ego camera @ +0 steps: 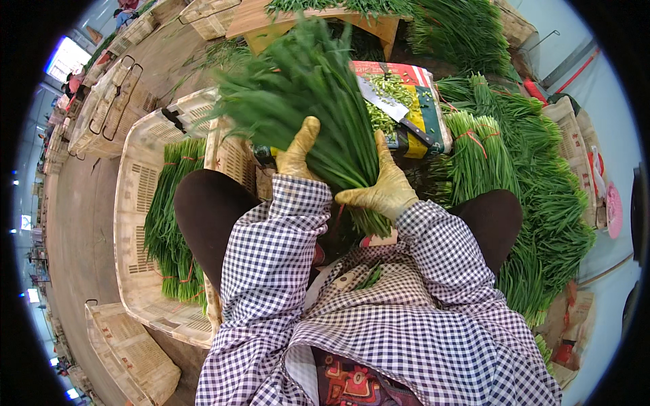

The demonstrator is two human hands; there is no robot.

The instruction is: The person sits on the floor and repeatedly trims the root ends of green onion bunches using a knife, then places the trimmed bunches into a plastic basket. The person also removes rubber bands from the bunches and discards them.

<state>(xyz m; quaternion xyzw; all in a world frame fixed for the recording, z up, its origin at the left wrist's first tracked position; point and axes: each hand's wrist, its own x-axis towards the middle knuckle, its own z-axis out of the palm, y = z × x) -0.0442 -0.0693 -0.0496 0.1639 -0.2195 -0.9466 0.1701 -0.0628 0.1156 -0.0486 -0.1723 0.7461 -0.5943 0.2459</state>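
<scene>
A large loose bunch of garlic chives [325, 96] is held up in front of me, its leafy end fanned toward the upper left and blurred. My right hand [383, 185], in a yellowed glove, grips it near the narrow lower end. The gloved left hand [299, 152] supports its left side with the thumb raised; its other fingers are hidden behind the leaves. Just beyond my right hand, a kitchen knife [388, 104] with a black handle lies on a wrapped block [431, 122] strewn with chopped stem ends [391, 89].
To my left stands a plastic crate [129, 203] containing tied chive bundles [175, 218]. More bundles [528, 167] are piled along my right, some bound with red ties. A wooden table [264, 25] bears greens ahead. Other crates [127, 350] stand on the floor at left.
</scene>
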